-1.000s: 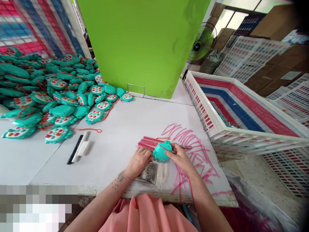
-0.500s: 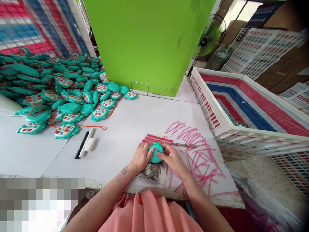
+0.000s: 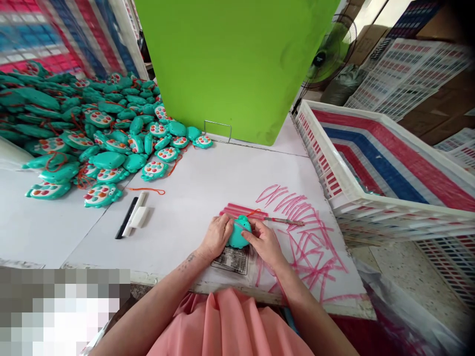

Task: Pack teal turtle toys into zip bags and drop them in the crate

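Lying heaped at far left on the white table point(image 3: 193, 188): a pile of teal toys point(image 3: 92, 133); a black-and-white tool point(image 3: 131, 222) sits just right of it, apart. Left hand point(image 3: 215, 237) and right hand point(image 3: 265, 242) are close together, both clasped on one teal toy point(image 3: 238, 233) near the table's front edge, above a clear printed bag point(image 3: 232, 259); pink scribbles point(image 3: 311, 242) lie to the right; a white crate point(image 3: 341, 193) stands at far right.

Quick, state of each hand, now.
Left hand: closed on the small teal plastic frog-shaped toy, gripping its left side.
Right hand: closed on the same toy, from its right side.
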The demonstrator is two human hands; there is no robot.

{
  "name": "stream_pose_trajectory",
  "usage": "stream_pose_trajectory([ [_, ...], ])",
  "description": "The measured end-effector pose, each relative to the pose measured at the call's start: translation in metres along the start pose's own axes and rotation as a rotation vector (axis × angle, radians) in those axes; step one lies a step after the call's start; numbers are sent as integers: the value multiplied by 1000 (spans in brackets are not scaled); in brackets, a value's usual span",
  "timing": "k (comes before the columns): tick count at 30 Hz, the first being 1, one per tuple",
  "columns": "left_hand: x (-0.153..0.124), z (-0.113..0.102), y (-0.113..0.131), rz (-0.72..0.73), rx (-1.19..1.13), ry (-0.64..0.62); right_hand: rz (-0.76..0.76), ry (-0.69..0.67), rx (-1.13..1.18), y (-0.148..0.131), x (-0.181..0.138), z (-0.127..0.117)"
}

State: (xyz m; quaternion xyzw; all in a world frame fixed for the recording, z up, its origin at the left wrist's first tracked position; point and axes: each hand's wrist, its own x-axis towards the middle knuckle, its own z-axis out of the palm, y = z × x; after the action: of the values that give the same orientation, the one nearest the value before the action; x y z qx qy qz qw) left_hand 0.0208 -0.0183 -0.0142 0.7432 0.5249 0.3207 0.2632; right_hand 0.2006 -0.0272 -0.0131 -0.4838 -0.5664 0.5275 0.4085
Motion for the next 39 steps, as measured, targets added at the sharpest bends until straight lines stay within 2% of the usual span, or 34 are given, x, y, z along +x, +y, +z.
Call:
stream_pose_trajectory([
  [3,0,-1,-1,-52,-62,21,-11,19,9,-1,2,-4],
  [6,-1,0,-1,-72,-117,24,-19,122,61,-3,13,-21],
  [9,-1,4,2,2,72,15,3,203,96,-9,28,-44],
  [12,-1,9,6,79,353,-21,13,210,75,-14,38,-57],
  [15,-1,12,8,83,495,-51,-12,160,20,-16,45,-57],
  [19,-3,14,7,128,542,-39,-32,54,-72,-13,50,-50],
  [23,-7,12,4,240,465,-21,-1,-2,-134,-15,57,-48],
  [28,-9,9,3,276,388,66,28,-121,-103,-21,64,-41],
  [33,-9,8,4,291,348,164,-26,-358,-139,-22,60,-20],
  [34,-9,7,4,285,326,182,-55,-369,-147,-23,58,-18],
  [36,-7,6,3,271,252,176,-102,-253,-161,-24,55,-20],
  [39,-4,4,1,255,121,102,-81,46,-227,-24,46,-34],
])
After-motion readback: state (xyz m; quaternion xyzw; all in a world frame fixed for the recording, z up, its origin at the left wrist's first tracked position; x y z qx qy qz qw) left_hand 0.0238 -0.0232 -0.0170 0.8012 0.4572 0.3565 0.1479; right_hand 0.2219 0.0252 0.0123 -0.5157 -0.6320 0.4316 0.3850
